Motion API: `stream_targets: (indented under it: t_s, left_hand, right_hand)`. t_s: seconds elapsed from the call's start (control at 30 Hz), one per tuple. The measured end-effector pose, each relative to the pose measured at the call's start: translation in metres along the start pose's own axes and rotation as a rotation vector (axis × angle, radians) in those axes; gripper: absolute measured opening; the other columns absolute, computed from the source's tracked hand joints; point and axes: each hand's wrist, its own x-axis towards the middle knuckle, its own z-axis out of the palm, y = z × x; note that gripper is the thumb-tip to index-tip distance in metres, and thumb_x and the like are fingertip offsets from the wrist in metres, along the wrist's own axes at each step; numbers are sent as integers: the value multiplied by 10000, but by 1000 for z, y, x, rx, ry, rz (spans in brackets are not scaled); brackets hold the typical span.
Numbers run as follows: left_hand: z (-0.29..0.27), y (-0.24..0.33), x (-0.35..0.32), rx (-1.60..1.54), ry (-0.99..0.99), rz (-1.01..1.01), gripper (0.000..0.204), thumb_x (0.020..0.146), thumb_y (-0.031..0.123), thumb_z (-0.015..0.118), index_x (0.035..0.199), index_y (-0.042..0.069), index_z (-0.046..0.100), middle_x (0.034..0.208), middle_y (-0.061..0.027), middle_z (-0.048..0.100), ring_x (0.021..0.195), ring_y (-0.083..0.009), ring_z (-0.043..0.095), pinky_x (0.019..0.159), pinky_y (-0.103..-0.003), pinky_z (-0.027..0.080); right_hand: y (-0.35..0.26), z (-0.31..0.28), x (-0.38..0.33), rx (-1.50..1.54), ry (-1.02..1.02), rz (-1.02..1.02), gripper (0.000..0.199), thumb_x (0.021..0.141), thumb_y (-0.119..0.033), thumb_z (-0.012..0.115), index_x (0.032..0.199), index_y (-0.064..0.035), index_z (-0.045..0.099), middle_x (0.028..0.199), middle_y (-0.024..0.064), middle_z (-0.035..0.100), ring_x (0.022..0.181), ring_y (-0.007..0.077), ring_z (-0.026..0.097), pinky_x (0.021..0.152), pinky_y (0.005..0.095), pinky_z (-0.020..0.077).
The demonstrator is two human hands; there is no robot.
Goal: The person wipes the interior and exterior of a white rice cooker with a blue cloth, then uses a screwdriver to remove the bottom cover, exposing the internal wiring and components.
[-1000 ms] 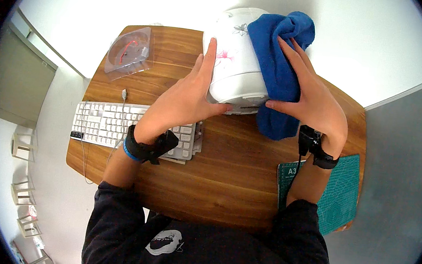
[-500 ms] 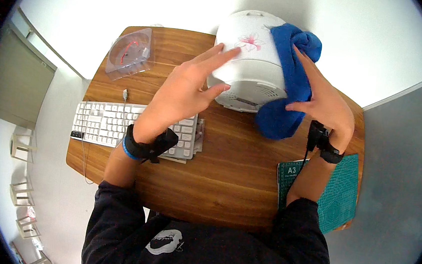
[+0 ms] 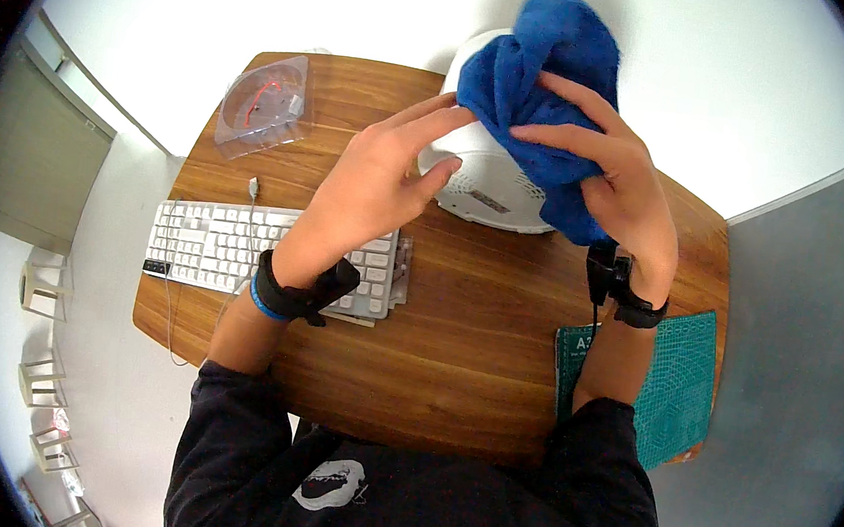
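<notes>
A white rounded appliance that looks like a rice cooker (image 3: pixel 496 182) stands at the far middle of the table, its vented panel facing me. A bunched blue cloth (image 3: pixel 565 60) covers most of its top and hangs down its right side. My right hand (image 3: pixel 616 170) holds the cloth against the cooker, fingers spread over the folds and thumb tucked lower. My left hand (image 3: pixel 380 175) is open at the cooker's left side. Its fingertips reach the cloth's left edge, and its thumb is apart from the fingers near the panel. The pink flower print is hidden under the cloth.
A white keyboard (image 3: pixel 209 235) with a cable lies at the left, partly under my left forearm. Behind it stands a clear plastic box (image 3: pixel 265 109) with a red wire. A green cutting mat (image 3: pixel 677 386) lies at the right edge, and a white wall is behind the table.
My right hand has moved left and up with the cloth, which now bunches over the cooker's top instead of its right side. My left hand has hardly moved.
</notes>
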Motion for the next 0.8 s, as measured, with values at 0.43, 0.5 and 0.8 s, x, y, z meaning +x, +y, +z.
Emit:
stream_targets:
  t_s: [0.43,0.5,0.8]
  left_hand:
    - [13,-45,-7,-269,-260,-265,837,1074,173,781,1739,115,275,1490,-255,673,1288,-337,716,1048,-456,591]
    - [17,-55,-10,-168,-269,-259,850,1086,173,763,1763,111,253,1388,-270,716,1198,-335,745,1014,-440,589]
    - [-10,-51,-3,-70,-168,-215,749,1073,88,724,1748,113,398,1165,-272,763,998,-321,760,956,-411,581]
  right_hand:
    - [20,-14,-12,189,31,389,883,853,120,643,1662,-223,548,1659,173,590,1571,374,528,1280,453,440]
    - [17,-15,-11,199,8,506,904,872,106,648,1699,-226,497,1659,190,586,1570,379,527,1284,462,434]
    - [-2,-18,-16,-20,-178,283,949,877,104,615,1713,-329,496,1726,355,425,1628,525,378,1294,531,412]
